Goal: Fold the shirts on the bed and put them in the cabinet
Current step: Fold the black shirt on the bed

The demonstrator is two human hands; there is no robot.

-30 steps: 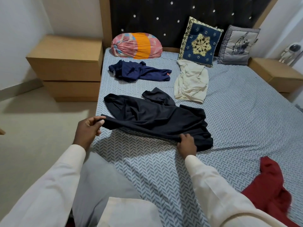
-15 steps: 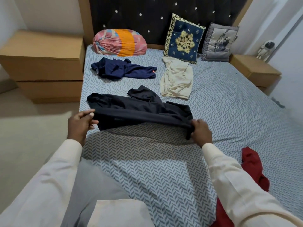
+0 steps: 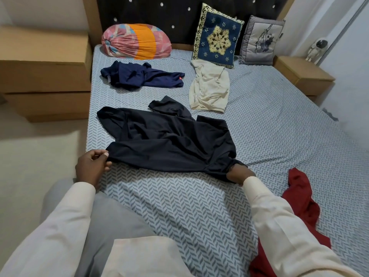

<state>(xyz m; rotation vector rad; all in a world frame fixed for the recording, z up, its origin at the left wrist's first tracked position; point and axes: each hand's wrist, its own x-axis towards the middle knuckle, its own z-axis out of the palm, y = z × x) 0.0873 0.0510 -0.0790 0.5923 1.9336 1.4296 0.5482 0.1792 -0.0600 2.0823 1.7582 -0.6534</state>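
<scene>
By the bed [image 3: 279, 136] edge, left hand [image 3: 90, 166] pinches black shirt [image 3: 169, 144]; right hand [image 3: 240, 172] has fingers hidden under it.

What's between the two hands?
The black shirt, its near edge spanning from left hand to right hand, over the bed sheet; head view.

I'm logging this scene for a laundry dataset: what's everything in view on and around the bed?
Black shirt: one, black, mid-bed, unfolded.
Navy shirt: one, dark blue, crumpled, far left.
Cream shirt: one, off-white, crumpled, far centre.
Red shirt: one, dark red, crumpled, near right.
Bolster: one, pink-orange, against headboard.
Blue cushion: one, blue with gold, against headboard.
Grey cushion: one, grey, beside it.
Bed sheet: one, grey-white herringbone, covering bed.
Nightstands: two, tan wood, flanking bed.
Figurine: one, white, at far corner of right nightstand.
Sleeves: two, cream, foreground.
Hands: two; left hand pinches black shirt's edge, right hand grips its hem, fingers hidden.
</scene>
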